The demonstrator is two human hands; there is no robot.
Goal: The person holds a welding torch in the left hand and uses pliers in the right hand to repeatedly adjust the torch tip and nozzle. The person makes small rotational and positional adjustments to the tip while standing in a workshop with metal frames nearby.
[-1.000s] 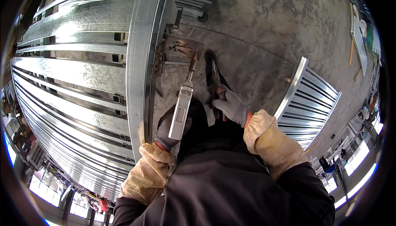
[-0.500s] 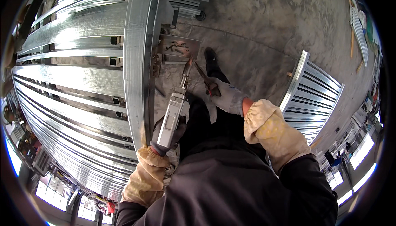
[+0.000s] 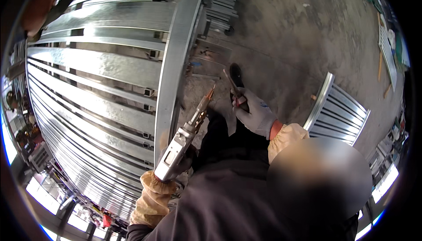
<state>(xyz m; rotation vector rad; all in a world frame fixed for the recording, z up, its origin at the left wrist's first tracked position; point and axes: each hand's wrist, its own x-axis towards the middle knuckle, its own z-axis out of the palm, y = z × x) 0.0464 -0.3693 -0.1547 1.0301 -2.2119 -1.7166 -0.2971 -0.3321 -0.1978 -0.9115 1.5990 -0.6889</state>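
My left hand [image 3: 173, 170], in a tan leather sleeve, grips a silver welding gun [image 3: 182, 137] whose copper nozzle [image 3: 210, 94] points up and away beside a long galvanised steel rail [image 3: 173, 69]. My right hand [image 3: 252, 111], in a white glove, holds a thin rod-like tool [image 3: 232, 87] just right of the nozzle. Both hands hover close together over the concrete floor [image 3: 285, 34], next to a big frame of parallel steel bars [image 3: 92, 91].
A smaller steel grille [image 3: 336, 109] lies on the floor to the right. A stack of metal profiles [image 3: 222, 1] sits at the top. Small metal plates [image 3: 211, 58] lie near the rail. Boards and panels [image 3: 387, 52] edge the far right.
The view has shifted so the frame and rail sit further right. The welding gun has tilted more to the right, and my right hand has stayed close to its nozzle.
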